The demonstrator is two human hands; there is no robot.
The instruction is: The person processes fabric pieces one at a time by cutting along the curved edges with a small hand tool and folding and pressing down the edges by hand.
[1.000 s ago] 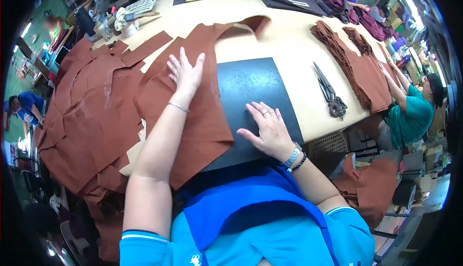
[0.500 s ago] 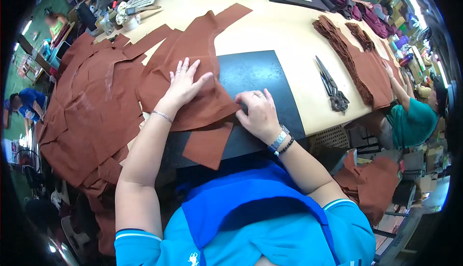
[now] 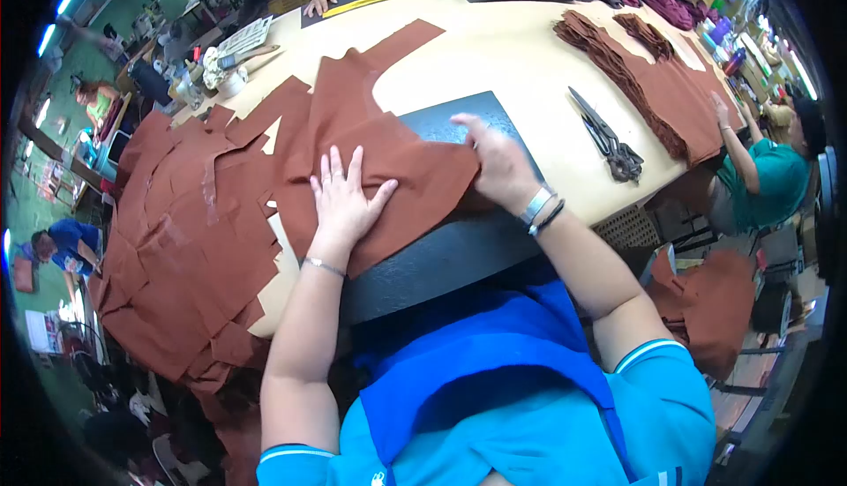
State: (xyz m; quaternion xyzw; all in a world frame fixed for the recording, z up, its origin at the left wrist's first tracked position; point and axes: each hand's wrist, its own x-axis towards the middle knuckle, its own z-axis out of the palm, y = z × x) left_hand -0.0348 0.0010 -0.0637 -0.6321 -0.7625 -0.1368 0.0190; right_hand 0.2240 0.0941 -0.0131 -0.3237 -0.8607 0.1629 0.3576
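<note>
A reddish-brown fabric piece (image 3: 415,177) lies partly on a dark board (image 3: 423,261), with a narrow strip reaching toward the far side. My left hand (image 3: 348,204) rests flat on this cloth, fingers spread. At the cloth's right corner is my right hand (image 3: 503,164), slightly blurred, its thumb side closed on the edge and the index finger sticking out. Some darker brown cloth shows under that corner. To the left, a broad pile of the same brown fabric (image 3: 185,239) covers the table and hangs over its edge.
Large black scissors (image 3: 606,138) lie on the pale table (image 3: 476,45) at right. Beyond them is a gathered brown fabric stack (image 3: 670,107), touched by a person in green (image 3: 768,186). Across the table, another person's hands hold a yellow ruler (image 3: 369,3). A brush (image 3: 247,56) rests on a pot.
My right hand has lifted and moved away from me, bringing the fabric's corner to the right. The small brown piece that stuck out at the near side is no longer there. My left hand stays flat.
</note>
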